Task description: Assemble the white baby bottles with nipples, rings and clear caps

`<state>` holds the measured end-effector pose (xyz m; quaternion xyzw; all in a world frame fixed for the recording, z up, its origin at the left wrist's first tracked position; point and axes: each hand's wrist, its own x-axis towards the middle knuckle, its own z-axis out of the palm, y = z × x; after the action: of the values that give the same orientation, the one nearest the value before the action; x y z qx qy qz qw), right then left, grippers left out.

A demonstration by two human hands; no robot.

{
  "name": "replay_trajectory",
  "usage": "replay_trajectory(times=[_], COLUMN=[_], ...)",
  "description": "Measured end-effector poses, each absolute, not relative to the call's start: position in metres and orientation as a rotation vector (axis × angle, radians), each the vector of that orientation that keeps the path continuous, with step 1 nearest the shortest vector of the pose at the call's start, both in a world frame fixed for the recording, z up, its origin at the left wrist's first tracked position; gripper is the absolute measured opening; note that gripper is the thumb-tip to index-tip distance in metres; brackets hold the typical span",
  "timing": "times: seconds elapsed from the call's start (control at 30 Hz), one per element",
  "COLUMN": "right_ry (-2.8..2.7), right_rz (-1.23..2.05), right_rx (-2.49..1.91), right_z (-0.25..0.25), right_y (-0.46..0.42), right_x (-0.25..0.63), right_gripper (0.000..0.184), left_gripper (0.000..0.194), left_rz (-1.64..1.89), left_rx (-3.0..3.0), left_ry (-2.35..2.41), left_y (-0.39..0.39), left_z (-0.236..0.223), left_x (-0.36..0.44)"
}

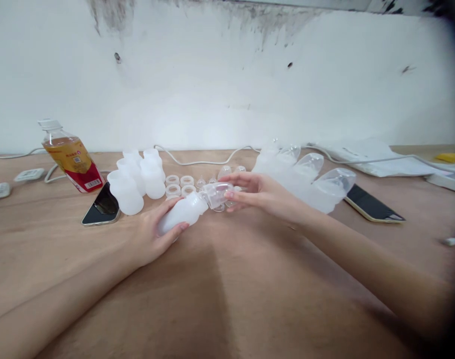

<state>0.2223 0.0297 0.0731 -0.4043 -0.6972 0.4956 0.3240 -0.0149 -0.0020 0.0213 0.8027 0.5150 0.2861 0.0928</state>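
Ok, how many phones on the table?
2. One phone lies left, just nearer than the drink bottle, partly behind an open white bottle. The other phone lies right, beside the capped bottles.

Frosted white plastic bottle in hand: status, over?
Left hand gripping bottle, tilted. Right hand holding clear plastic cap at its neck. Small clear domed pieces close behind cap.

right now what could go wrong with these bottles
The clear cap may seat crooked, since the right hand holds it at the tilted white bottle in the left hand. The right forearm might nudge the nearby capped bottles.
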Motion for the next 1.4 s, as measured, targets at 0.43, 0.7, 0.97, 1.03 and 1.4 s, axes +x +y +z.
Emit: replay_trajectory(times=[0.43, 0.7, 0.97, 1.03, 1.4], right_ry=[-1.941, -1.929, -1.882, -1.889, -2.113], right_rz=[1.143, 1.247, 1.232, 1.225, 0.721], right_rx=[-0.991, -0.939, -0.879, -0.870, -0.937], right_z=[0.063, 0.055, 0.041, 0.042, 0.087], right_y=[0.024, 0.024, 0.030, 0.029, 0.013], right_x=[0.214, 0.216, 0.213, 0.211, 0.212], right_gripper=[0.037, 0.038, 0.042, 0.042, 0.037], left_gripper=[0.045, 0.042, 0.040, 0.040, 0.047], left_rz=[0.929, 1.022, 0.972, 0.971, 1.058], left_rx=[2.535, 2.589, 2.510, 2.503, 2.475], left_ry=[1.330, 1.269, 1.303, 1.309, 1.180], left_y=[-0.003, -0.005, -0.006, -0.007, -0.004], left_z=[0.016, 0.010, 0.014, 0.014, 0.016], left_x=[-0.015, -0.013, -0.011, -0.011, -0.010])
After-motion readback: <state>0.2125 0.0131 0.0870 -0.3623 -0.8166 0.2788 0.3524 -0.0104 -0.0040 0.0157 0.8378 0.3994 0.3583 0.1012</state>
